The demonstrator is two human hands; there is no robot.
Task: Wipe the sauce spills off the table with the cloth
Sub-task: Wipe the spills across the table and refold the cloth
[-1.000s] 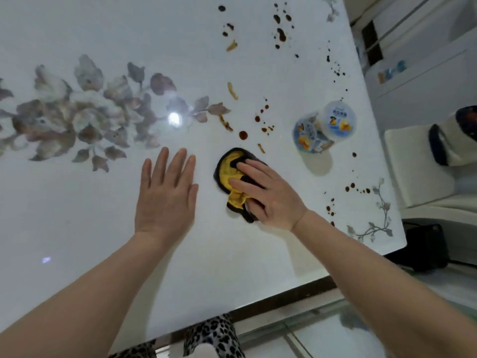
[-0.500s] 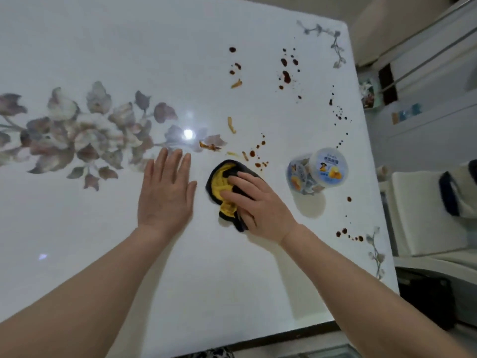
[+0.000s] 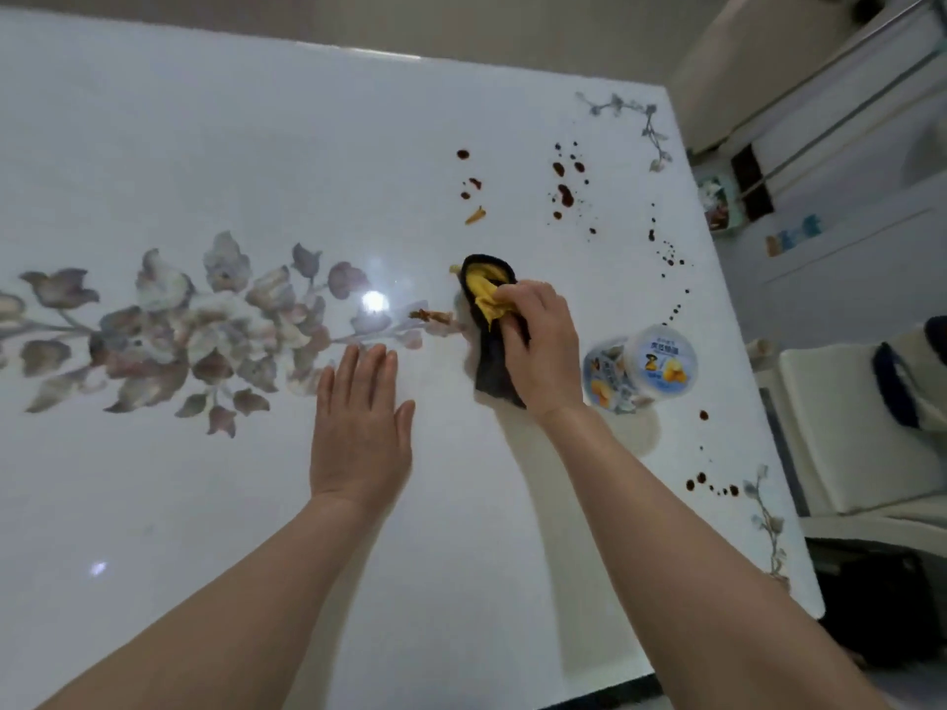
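The left hand lies flat on the table, palm down, fingers extended and close together, holding nothing. It sits near the lower edge of the printed floral pattern.

To its right, well apart from it, the right hand presses down on the cloth, fingers curled over its upper part and gripping it against the table surface. The cloth is crumpled into an elongated wad. Its outer layer is black; a yellow inner face shows at the far end, bunched under the fingertips. A brown smear lies on the table just left of the cloth.

A round lidded tub lies on its side just right of the right hand, label facing up.

Farther away, sauce spills remain on the table: dark red-brown drops in clusters beyond the cloth, an orange streak, and a dotted trail along the right edge. Further drops lie near the right corner.
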